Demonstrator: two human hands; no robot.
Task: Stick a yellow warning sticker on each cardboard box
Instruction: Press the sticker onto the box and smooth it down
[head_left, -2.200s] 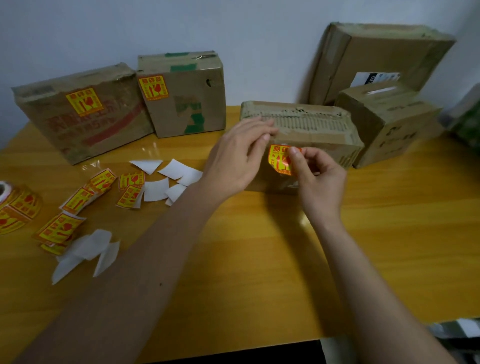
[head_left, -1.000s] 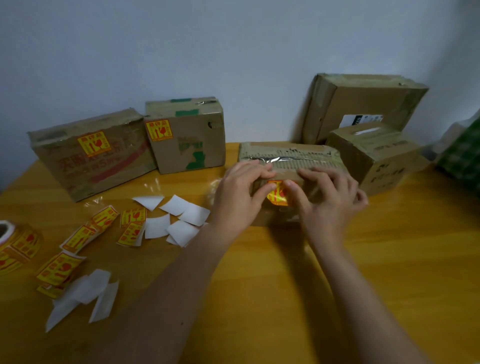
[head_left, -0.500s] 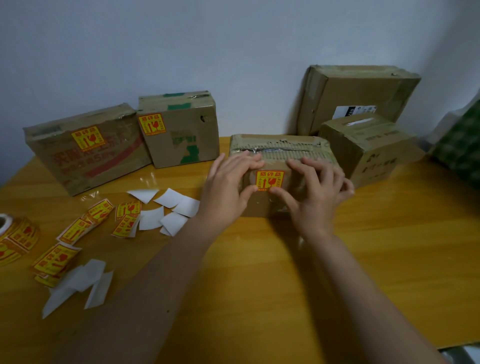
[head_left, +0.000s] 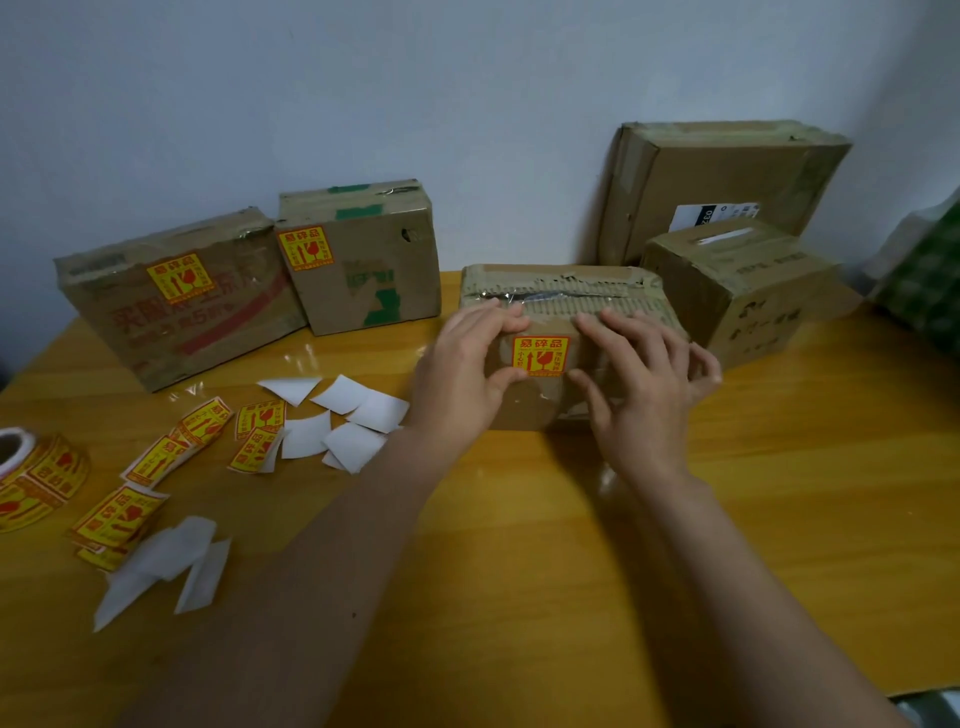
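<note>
A torn cardboard box (head_left: 561, 291) stands mid-table with a yellow warning sticker (head_left: 540, 356) flat on its front face. My left hand (head_left: 467, 364) touches the box just left of the sticker, fingers straight. My right hand (head_left: 644, 374) lies to the sticker's right, fingers spread and relaxed over the box front. Two boxes at the back left, a wide one (head_left: 208, 322) and a squarer one (head_left: 374, 270), each carry a yellow sticker. Two boxes at the back right, a large one (head_left: 727, 171) and a smaller one (head_left: 748, 291), show no yellow sticker.
Loose yellow stickers (head_left: 202, 431) and white backing papers (head_left: 343, 421) litter the wooden table (head_left: 779, 493) on the left. A sticker roll (head_left: 26, 467) sits at the left edge. A green checked object (head_left: 930, 291) lies at the far right.
The sticker went from held at the box front to flat on it. Both hands smoothed it and now sit either side, leaving it uncovered.
</note>
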